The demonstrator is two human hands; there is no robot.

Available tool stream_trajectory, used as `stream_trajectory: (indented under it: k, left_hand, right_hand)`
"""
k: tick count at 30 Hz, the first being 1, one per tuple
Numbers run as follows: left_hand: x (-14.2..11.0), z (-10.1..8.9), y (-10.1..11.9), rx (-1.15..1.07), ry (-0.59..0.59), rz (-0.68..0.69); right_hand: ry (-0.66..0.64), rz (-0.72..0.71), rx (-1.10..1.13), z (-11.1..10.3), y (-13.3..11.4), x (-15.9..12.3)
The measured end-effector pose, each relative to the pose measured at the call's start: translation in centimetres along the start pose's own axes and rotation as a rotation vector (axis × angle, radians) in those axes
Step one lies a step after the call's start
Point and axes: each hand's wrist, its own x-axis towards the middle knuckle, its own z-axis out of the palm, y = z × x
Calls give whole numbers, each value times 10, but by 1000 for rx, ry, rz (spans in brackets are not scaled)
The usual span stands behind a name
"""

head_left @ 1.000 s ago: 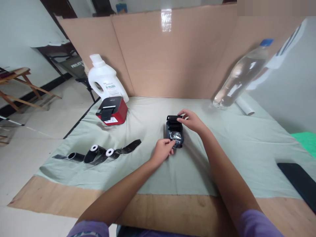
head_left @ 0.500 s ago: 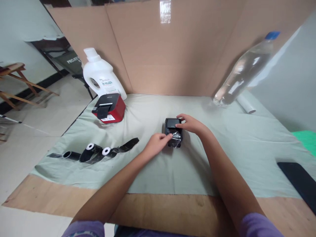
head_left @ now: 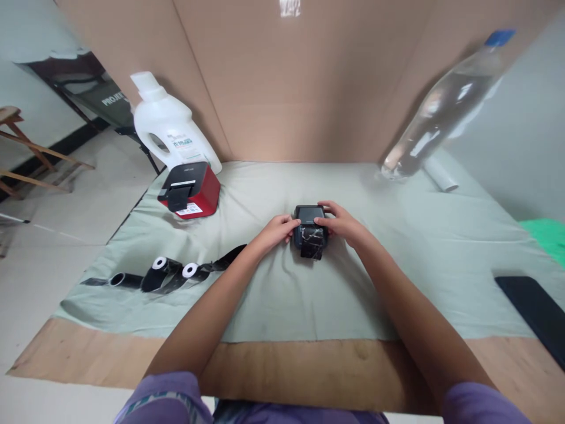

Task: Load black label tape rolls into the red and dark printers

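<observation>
A small black printer (head_left: 309, 234) sits in the middle of the pale green cloth (head_left: 282, 294), its lid down and a strip of shiny black film (head_left: 312, 247) hanging out of its front. My left hand (head_left: 274, 230) grips the printer's left side with curled fingers. My right hand (head_left: 342, 223) holds its right side, thumb on the lid.
To the left lie black film rolls (head_left: 170, 275) with white cores and loose strips. A red and black printer (head_left: 189, 190) and a white jug (head_left: 170, 126) stand at the back left. A clear water bottle (head_left: 441, 106) leans at the back right. A black flat object (head_left: 534, 312) lies right.
The printer's lid, open a second ago, is now closed. My left hand moved from the film at the front to the printer's left side. The camera tilted down a little.
</observation>
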Motion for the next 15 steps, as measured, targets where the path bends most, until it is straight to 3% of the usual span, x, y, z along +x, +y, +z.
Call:
stream_trajectory:
  k: [6,11,15]
  left_hand:
    - [-5,6,9,30,129,-106]
    - [-1,7,4,94,118,-34]
    - [7,8,4,145,68,-60]
  right_hand:
    - [147,-220,47,4,36,-24]
    - [123,-461,-486,5,62,-51]
    - [216,-470,-700,22,64,-57]
